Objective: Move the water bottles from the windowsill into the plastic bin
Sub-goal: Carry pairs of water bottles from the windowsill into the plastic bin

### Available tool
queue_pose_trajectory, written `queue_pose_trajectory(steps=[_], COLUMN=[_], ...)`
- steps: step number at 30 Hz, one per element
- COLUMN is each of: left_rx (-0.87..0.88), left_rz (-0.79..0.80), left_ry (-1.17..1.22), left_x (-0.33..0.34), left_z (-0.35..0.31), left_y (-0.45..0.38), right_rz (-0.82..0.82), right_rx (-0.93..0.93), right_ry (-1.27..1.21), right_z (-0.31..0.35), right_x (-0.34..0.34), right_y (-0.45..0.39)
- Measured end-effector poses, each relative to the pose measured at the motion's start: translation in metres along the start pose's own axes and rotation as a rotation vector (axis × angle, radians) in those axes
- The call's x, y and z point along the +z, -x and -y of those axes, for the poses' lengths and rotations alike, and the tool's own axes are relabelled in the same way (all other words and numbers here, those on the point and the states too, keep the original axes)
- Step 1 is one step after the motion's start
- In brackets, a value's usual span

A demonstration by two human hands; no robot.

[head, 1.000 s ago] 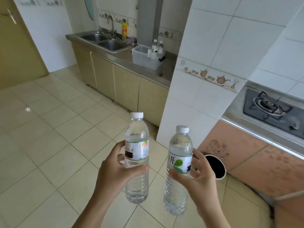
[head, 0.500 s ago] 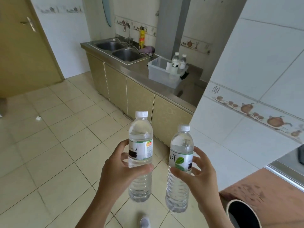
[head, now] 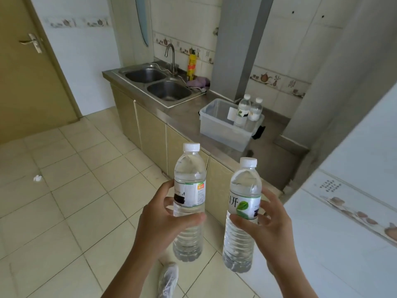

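My left hand [head: 159, 224] grips a clear water bottle with a white and orange label [head: 189, 190], held upright. My right hand [head: 268, 229] grips a second clear water bottle with a green leaf label [head: 243, 201], also upright. Both are in front of me above the tiled floor. Ahead on the steel counter stands the translucent plastic bin [head: 217, 123]. Two more water bottles [head: 249, 110] stand upright in its far right end.
A double steel sink [head: 156, 82] with a tap lies left of the bin, with a yellow bottle [head: 191, 65] and a purple cloth [head: 197, 82] behind it. A tiled wall corner [head: 343, 190] juts out on my right. A door [head: 28, 72] is at left. My shoe [head: 167, 278] shows below.
I have walked toward the counter and turned left with both bottles in hand. The bin and sink look nearer and more central; the stove and dark hole on the right have left view.
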State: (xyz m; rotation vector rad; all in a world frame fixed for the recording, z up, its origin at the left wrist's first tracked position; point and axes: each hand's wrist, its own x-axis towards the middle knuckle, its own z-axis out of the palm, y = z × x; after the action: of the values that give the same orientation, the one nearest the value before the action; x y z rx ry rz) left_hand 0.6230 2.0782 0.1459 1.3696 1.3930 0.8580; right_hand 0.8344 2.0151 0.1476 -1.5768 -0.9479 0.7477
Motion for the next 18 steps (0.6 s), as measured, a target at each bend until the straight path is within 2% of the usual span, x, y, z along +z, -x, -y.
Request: queue_pose_trajectory(steps=[10, 18], left_rx=[0.073, 0.123], left_rz=[0.168, 0.299], left_ry=[0.015, 0.031], left_x=[0.019, 0.089], left_z=[-0.053, -0.102], left_y=[-0.212, -0.343], right_rz=[-0.128, -0.26], right_rx=[-0.041, -0.026], right_ry=[0.079, 0.009], right_z=[0.017, 0.019], right_x=[0.047, 0.035], right_y=[-0.167, -0.291])
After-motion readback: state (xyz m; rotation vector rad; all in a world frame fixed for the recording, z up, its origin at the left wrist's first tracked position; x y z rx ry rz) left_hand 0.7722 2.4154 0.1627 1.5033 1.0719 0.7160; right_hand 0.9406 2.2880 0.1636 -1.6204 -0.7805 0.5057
